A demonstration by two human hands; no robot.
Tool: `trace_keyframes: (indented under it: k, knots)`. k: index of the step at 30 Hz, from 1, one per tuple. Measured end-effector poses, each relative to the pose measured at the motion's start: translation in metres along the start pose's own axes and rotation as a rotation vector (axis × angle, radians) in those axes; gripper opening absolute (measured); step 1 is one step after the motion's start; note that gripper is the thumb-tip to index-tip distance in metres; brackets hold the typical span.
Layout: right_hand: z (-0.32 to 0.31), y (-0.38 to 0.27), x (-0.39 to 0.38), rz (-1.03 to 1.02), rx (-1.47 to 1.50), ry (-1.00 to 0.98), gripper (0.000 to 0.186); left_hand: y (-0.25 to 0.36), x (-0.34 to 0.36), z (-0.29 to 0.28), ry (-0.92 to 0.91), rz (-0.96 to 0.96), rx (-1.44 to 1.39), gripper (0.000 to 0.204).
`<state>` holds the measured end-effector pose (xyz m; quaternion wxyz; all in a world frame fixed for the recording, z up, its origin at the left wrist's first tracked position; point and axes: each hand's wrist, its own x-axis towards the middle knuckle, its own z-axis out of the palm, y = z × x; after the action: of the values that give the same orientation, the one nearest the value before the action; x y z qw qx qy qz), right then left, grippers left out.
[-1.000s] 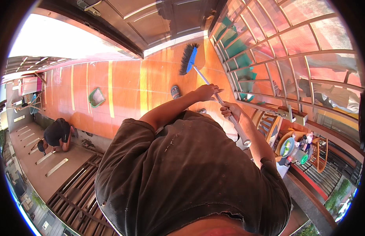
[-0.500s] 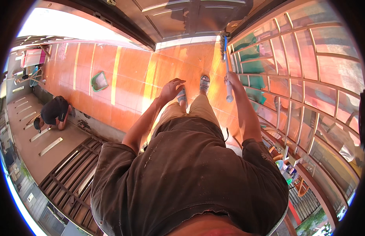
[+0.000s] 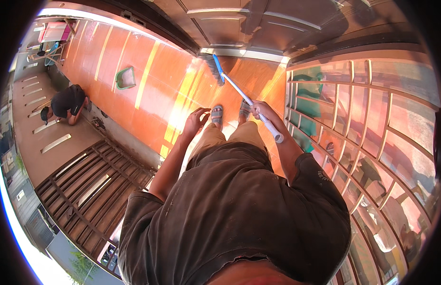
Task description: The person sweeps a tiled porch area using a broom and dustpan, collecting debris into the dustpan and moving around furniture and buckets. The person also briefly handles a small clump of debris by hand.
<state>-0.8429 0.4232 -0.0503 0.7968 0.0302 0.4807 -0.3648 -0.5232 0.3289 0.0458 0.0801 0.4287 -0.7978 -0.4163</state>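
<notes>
A broom (image 3: 238,90) with a pale handle, a blue head and dark bristles slants across in front of me. My right hand (image 3: 261,109) is closed round its handle, a little below the middle. The bristles meet the orange tiled floor near the door's foot. My left hand (image 3: 195,119) hangs beside my left thigh with nothing in it, its fingers loosely bent and apart. Off to the left, a green-rimmed dustpan (image 3: 126,78) lies on the tiles.
Ahead is a brown panelled door (image 3: 258,28). A barred glass window (image 3: 358,109) runs along my right. At the left, a person (image 3: 69,102) in dark clothes and a cap bends low by a wall, near a dark slatted railing (image 3: 94,183).
The broom head has swung left from the window's corner to the middle of the doorway. My right hand has moved left and slightly down with the handle; my view has turned right.
</notes>
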Motion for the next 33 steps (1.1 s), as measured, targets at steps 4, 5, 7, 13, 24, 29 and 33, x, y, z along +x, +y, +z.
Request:
trace_keyframes:
  k: [4,5,7,13,24,29,33]
  knots:
    - [-0.028,0.000,-0.066,-0.059,0.052,0.089,0.013,0.014,0.013,0.005,0.114,-0.022,-0.044,0.023]
    - [-0.038,-0.004,-0.072,-0.073,0.071,0.111,0.011,0.016,0.015,0.006,0.145,-0.018,-0.062,0.022]
    - [-0.065,-0.007,-0.057,-0.138,0.076,0.225,0.006,0.023,0.015,0.008,0.175,-0.023,-0.077,0.021]
    - [-0.016,-0.010,0.095,-0.148,-0.120,0.612,0.007,0.014,0.003,0.000,0.224,-0.043,-0.015,0.018]
    - [0.075,0.008,0.155,0.210,-0.137,0.037,0.004,-0.034,-0.021,-0.069,0.298,-0.048,-0.004,0.016]
    - [0.065,0.027,0.053,0.132,0.019,0.018,0.013,-0.089,-0.024,-0.116,0.361,-0.076,-0.085,0.016]
    - [0.106,0.047,0.049,-0.037,0.077,0.230,0.011,-0.129,-0.020,-0.176,0.368,-0.021,-0.091,0.019]
